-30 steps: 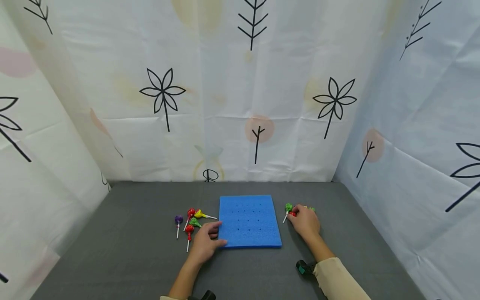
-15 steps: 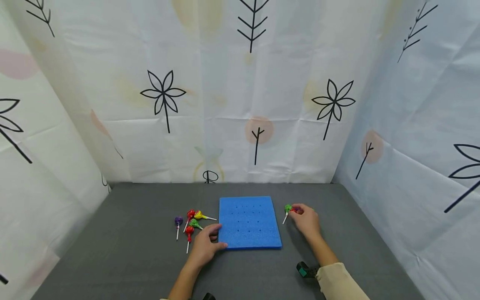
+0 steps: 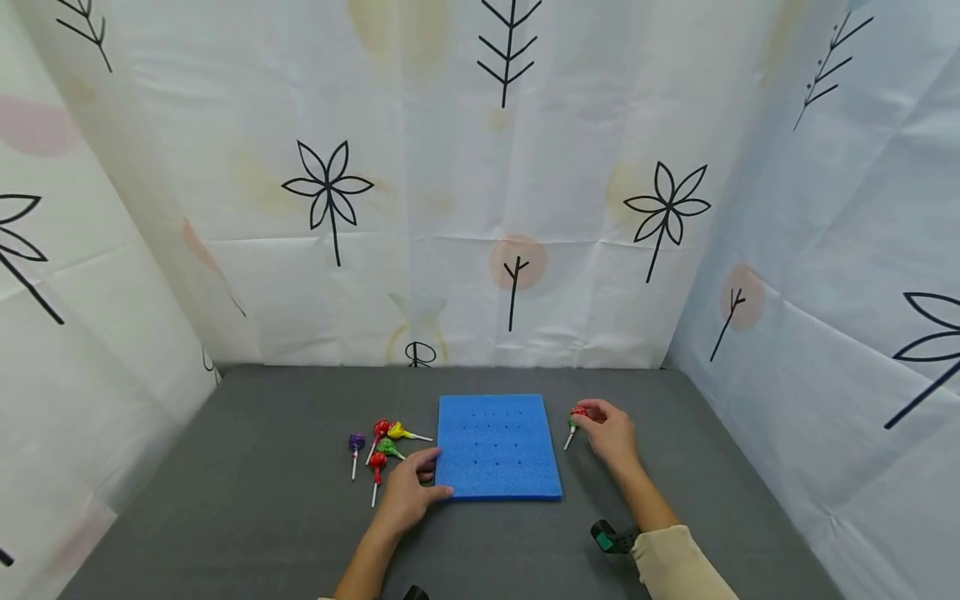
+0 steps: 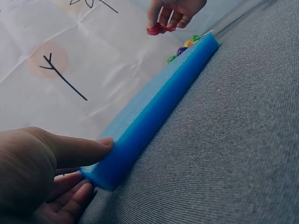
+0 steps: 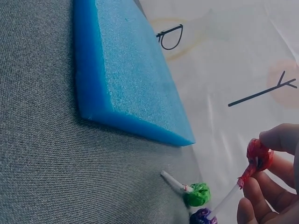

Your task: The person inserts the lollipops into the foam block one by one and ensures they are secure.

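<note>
A flat blue foam board (image 3: 498, 462) with rows of small holes lies on the grey table. My left hand (image 3: 405, 493) holds its near left corner, thumb on the near edge and fingers at the left side, as the left wrist view also shows. Right of the board, my right hand (image 3: 611, 435) pinches a red-wrapped lollipop (image 5: 259, 156) by its head, lifted off the table, its white stick slanting down. Beneath that hand lie a green lollipop (image 5: 197, 193) and a purple lollipop (image 5: 203, 216); a yellow lollipop (image 4: 188, 43) shows beyond the board in the left wrist view.
Left of the board lie several more lollipops: a purple lollipop (image 3: 356, 442), two red ones, a yellow lollipop (image 3: 397, 430) and a green lollipop (image 3: 387, 447). A patterned white cloth (image 3: 450, 208) hangs behind and at both sides of the grey table (image 3: 262, 500).
My right hand has picked up the red lollipop from the right-hand group and raised it slightly, toward the board. My left hand stays at the board's corner.
</note>
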`<state>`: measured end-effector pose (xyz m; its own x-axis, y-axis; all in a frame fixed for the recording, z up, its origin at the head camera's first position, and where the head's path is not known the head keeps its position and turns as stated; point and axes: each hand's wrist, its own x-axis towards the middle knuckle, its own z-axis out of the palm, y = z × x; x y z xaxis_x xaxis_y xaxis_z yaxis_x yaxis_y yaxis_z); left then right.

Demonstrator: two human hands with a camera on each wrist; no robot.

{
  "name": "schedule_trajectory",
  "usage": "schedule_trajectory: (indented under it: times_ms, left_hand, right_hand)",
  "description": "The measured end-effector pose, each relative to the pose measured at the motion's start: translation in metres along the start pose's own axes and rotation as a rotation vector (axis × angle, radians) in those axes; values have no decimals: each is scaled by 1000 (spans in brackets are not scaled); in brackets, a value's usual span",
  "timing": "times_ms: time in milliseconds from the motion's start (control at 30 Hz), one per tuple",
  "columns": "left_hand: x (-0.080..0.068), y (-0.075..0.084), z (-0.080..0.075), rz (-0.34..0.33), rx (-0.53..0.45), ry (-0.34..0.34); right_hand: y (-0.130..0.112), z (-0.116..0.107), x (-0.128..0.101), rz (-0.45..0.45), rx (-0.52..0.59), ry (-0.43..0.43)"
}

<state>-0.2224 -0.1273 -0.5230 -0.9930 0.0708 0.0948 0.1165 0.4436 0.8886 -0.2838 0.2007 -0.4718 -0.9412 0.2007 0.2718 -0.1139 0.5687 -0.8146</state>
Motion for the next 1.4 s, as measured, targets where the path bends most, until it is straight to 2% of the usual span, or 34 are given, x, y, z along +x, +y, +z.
schedule_trajectory:
  times_ms: [200,667,967,1200,1400]
  left_hand:
    - [0,0,-1,-14,3,-4]
    - [1,1,-1,-24,-7,-7]
    - [-1,3,0,-30,-14,-6]
    - [-2,4,0,-45,1,-21]
    - [-1,2,0,-47,8,-24]
  right_hand:
    - [-4,0,1,-44,47,5]
    - [-19,2,8,-87,124,12]
    - [-24,5,17,-78,205,25]
    - [-30,6,19,-98,325,31]
    - [-26,15,22,-68,319,57]
